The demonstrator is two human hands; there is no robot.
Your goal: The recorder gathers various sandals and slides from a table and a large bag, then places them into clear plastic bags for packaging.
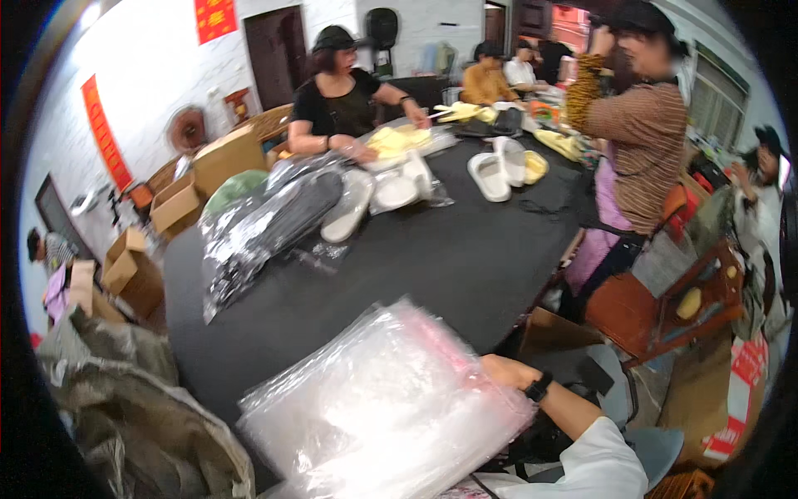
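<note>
Crinkled clear plastic bags [382, 407], glossy and red-edged, lie stacked; right hand [504, 372] grips their edge, left hand unseen.

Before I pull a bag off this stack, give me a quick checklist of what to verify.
1. Right hand at the edge of the clear bag stack: ok.
2. Right hand's grip on a bag: cannot tell, fingers hidden under the plastic.
3. Left hand in view: not ok, not visible.
4. Stack resting on the black table: ok.
5. Bare table just beyond the stack: ok.
6. White slippers within reach: not ok, they lie far across, near the seated person.
</note>
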